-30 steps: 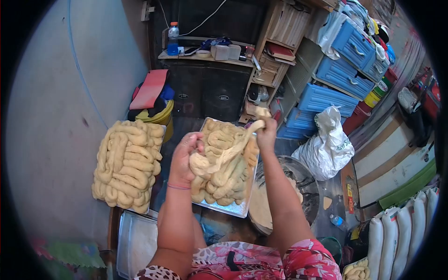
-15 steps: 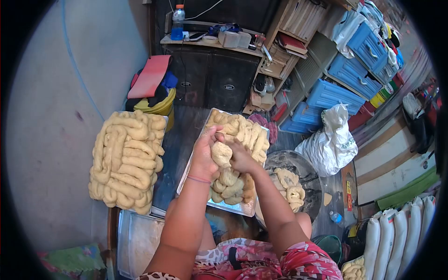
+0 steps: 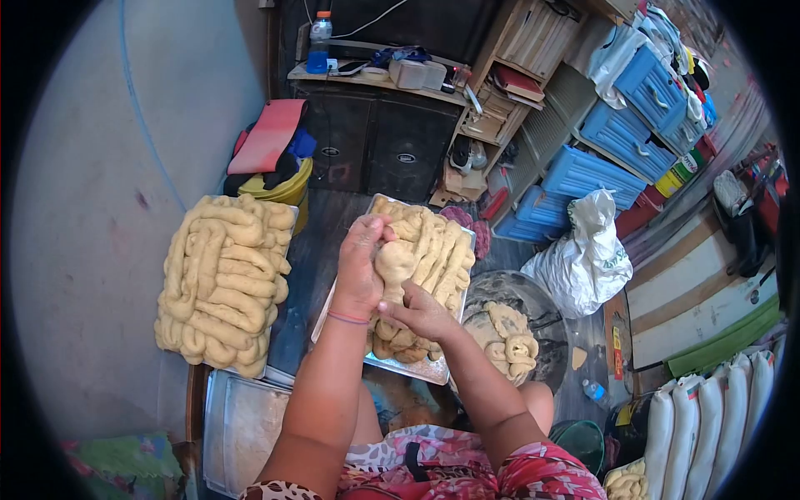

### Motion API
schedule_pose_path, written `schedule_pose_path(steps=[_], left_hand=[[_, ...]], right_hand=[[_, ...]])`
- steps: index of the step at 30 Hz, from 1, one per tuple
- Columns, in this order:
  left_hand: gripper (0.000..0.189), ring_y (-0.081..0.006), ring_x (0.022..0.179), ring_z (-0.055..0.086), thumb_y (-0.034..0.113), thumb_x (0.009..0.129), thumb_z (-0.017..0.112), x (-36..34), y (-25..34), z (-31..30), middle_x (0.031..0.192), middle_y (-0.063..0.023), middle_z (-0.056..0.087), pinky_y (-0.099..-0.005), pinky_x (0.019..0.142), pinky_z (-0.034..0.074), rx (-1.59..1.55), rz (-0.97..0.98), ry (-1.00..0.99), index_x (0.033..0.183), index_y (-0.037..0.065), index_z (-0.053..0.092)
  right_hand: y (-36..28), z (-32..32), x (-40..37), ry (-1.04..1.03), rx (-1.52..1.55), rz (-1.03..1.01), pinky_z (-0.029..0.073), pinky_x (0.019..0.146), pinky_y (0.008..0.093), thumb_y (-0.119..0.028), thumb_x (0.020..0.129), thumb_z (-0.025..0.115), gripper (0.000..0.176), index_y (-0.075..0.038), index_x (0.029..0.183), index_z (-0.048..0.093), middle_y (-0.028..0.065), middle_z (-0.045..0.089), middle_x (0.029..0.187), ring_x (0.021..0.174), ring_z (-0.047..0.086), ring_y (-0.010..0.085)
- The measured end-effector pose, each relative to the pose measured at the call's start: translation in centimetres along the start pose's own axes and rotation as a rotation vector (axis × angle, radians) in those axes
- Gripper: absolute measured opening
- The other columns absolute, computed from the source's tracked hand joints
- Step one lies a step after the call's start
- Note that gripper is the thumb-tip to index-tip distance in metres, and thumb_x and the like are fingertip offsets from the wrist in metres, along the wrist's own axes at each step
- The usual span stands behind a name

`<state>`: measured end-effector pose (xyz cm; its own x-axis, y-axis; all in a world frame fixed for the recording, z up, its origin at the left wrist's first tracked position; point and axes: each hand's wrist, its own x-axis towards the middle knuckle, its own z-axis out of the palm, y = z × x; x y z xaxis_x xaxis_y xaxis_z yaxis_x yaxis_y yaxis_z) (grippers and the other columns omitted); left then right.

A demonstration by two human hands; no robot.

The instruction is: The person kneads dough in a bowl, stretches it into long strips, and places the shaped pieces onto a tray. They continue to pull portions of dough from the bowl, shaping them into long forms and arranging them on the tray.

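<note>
A pale piece of dough [image 3: 394,261] rests in my left hand [image 3: 358,262], whose fingers curl around its upper side. It narrows toward its lower end, where my right hand [image 3: 425,317] grips it with the thumb near my left wrist. Both hands are held above a metal tray [image 3: 429,371] loaded with long dough ropes [image 3: 442,258]. My wrists and forearms hide part of that tray. On the left, twisted dough ropes [image 3: 225,283] are piled on another tray. A dark round basin [image 3: 552,329] at right holds more dough [image 3: 510,350].
A white sack [image 3: 583,250] stands behind the basin, near blue drawers [image 3: 596,175]. At back left is a yellow bucket [image 3: 287,190] stuffed with cloth. A small bottle [image 3: 594,390] lies on the floor beside several filled white bags [image 3: 687,433] at lower right.
My right hand has come down from the dough's upper side to its lower end. The dough in my left hand now shows a rounder top and a narrowed neck.
</note>
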<state>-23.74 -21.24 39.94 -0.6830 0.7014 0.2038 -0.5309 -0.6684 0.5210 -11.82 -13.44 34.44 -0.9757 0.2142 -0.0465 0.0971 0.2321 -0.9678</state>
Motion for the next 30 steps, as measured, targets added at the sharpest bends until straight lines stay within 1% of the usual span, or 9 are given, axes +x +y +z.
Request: schedule_pose_path(steps=[3,9,11,14,19,22,24,27,30], left_hand=[[0.018,-0.0114,0.089,0.05,0.015,0.087,0.054,-0.2,0.4,0.7,0.092,-0.0032,0.055,-0.025,0.083,0.04,0.387,-0.039,-0.012,0.101,0.004,0.056],[0.038,-0.0141,0.097,0.051,0.023,0.084,0.06,0.0,0.8,0.0,0.104,-0.0091,0.056,-0.027,0.086,0.04,0.904,-0.301,-0.09,0.114,0.0,0.052],[0.046,-0.0213,0.102,0.052,0.029,0.082,0.063,0.6,-1.5,-3.3,0.106,-0.0139,0.057,-0.0305,0.089,0.04,1.043,-0.239,-0.092,0.115,-0.001,0.052],[0.06,-0.0322,0.11,0.051,0.037,0.078,0.066,0.3,-2.7,-4.3,0.114,-0.0224,0.054,-0.035,0.095,0.039,1.315,-0.249,-0.077,0.12,-0.002,0.048],[0.068,-0.0385,0.113,0.049,0.037,0.077,0.065,0.1,-2.5,-3.2,0.125,-0.0292,0.044,-0.0373,0.097,0.038,1.495,-0.468,-0.018,0.126,-0.004,0.041],[0.066,-0.0409,0.112,0.049,0.033,0.076,0.064,0.2,-4.0,-5.2,0.127,-0.0318,0.04,-0.0391,0.095,0.04,1.831,-0.494,-0.356,0.126,-0.003,0.042],[0.061,-0.0415,0.11,0.05,0.03,0.075,0.063,0.1,-4.8,-5.1,0.128,-0.0336,0.039,-0.0408,0.094,0.041,1.984,-0.4,-0.399,0.124,-0.001,0.045],[0.055,-0.0406,0.109,0.05,0.028,0.076,0.061,0.3,-5.7,-5.6,0.127,-0.0335,0.04,-0.04,0.093,0.042,1.966,-0.471,-0.335,0.121,0.0,0.048],[0.06,-0.0405,0.119,0.042,0.031,0.075,0.064,-0.2,-5.8,-3.6,0.132,-0.0286,0.036,-0.0439,0.096,0.038,2.099,-0.447,-0.296,0.125,0.002,0.046]], right_hand=[[-0.2,0.9,0.0,0.053,0.246,0.1,0.047,0.083,0.0297,-0.02,0.087,0.06,0.055,-0.003,0.13,0.031,0.0106,0.054,0.112,0.103,0.054,0.0167],[0.5,1.5,0.0,-0.145,0.953,0.14,0.057,0.066,0.0348,-0.015,0.09,0.052,0.049,-0.007,0.132,0.028,0.0119,0.056,0.106,0.101,0.058,0.0219],[1.3,1.6,1.3,0.274,0.795,0.216,0.054,0.074,0.0354,-0.012,0.089,0.051,0.05,-0.007,0.132,0.027,0.0115,0.052,0.115,0.105,0.056,0.0223],[6.7,-0.2,4.4,0.404,0.685,-0.002,0.05,0.079,0.0344,-0.009,0.086,0.051,0.057,-0.007,0.136,0.024,0.0121,0.046,0.124,0.106,0.053,0.0223],[6.7,-3.9,5.8,0.55,0.212,0.064,0.043,0.086,0.0319,-0.007,0.08,0.057,0.073,-0.004,0.14,0.016,0.0137,0.041,0.129,0.105,0.051,0.0233],[3.9,-4.8,5.3,0.682,0.27,0.11,0.04,0.092,0.0321,-0.007,0.077,0.062,0.08,-0.001,0.141,0.014,0.0184,0.036,0.133,0.108,0.049,0.0253],[5.9,-5.7,6.0,0.774,-0.424,-0.192,0.035,0.099,0.035,-0.011,0.079,0.063,0.079,0.0,0.141,0.015,0.0231,0.029,0.139,0.121,0.039,0.0294],[5.4,-5.3,5.1,0.192,-0.837,0.077,0.017,0.109,0.0382,-0.024,0.084,0.06,0.061,-0.009,0.137,0.033,0.0223,0.019,0.145,0.136,0.015,0.0329],[5.0,-6.0,2.7,0.357,-0.696,0.025,0.018,0.109,0.0383,-0.03,0.088,0.055,0.05,-0.013,0.132,0.042,0.0179,0.022,0.146,0.136,0.017,0.0321]])
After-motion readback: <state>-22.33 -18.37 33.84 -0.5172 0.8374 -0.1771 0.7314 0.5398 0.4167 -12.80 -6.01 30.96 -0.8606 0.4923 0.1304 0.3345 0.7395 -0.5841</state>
